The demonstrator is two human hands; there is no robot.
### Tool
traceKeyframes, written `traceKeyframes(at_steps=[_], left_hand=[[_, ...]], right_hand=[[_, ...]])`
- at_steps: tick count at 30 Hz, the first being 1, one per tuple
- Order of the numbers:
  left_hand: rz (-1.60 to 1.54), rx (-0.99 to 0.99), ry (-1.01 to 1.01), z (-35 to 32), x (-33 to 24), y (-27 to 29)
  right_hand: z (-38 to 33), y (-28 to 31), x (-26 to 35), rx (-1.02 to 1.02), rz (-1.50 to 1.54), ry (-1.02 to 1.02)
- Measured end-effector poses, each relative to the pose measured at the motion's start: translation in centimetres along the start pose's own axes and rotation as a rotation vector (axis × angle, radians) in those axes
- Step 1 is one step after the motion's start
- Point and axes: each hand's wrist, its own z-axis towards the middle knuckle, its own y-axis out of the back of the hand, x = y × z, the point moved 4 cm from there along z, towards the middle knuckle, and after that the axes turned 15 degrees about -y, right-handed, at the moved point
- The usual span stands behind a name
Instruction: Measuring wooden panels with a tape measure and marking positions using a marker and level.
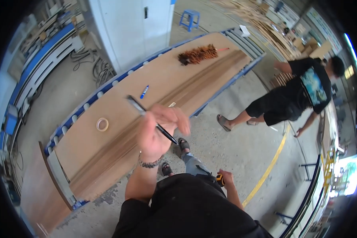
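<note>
My left hand (156, 129) is raised over the near edge of a long wooden panel. A slim black and silver pen-like tool (166, 133) is held between its thumb and fingers, slanting across the palm; its silver end is blurred. Down by my right side, my right hand (227, 177) is closed around a yellow and black tape measure (220, 180), mostly covered by the fingers. On the panel (81, 146) lie a blue marker (144, 92), a roll of tan tape (102, 124) and a brown feathery duster (198, 54).
The panel rests on a blue-framed roller conveyor (256, 46). Behind it stand a pale cabinet (127, 31) and a blue stool (190, 20). A person in black (297, 91) is on the right, near a yellow floor line (267, 166). Stacked boards (265, 31) fill the far right.
</note>
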Motion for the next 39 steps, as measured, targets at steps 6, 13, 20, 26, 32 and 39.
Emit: traceKeyframes(at_steps=[6, 13, 20, 26, 32, 39], left_hand=[[1.161, -0.451, 0.549, -22.5, -1.6, 18.7], [1.351, -0.613, 0.762, -33.2, -7.6, 21.8], [1.508, -0.504, 0.681, -30.3, -7.8, 22.3], [1.48, -0.563, 0.662, -30.5, -7.6, 23.8], [1.455, -0.538, 0.67, -29.8, -7.3, 23.3], [1.45, -0.491, 0.633, -28.8, -6.5, 23.9]], right_hand=[[0.9, 0.1, -0.3, 0.003, 0.019, -0.065], [1.2, -2.4, 3.8, 0.028, -0.044, -0.007], [-0.5, -6.8, 10.5, 0.061, -0.215, 0.159], [-1.5, -8.1, 10.2, 0.043, -0.208, 0.2], [-0.5, -7.4, 7.4, 0.063, -0.102, 0.11], [-0.5, -7.7, 8.1, 0.081, -0.077, 0.074]])
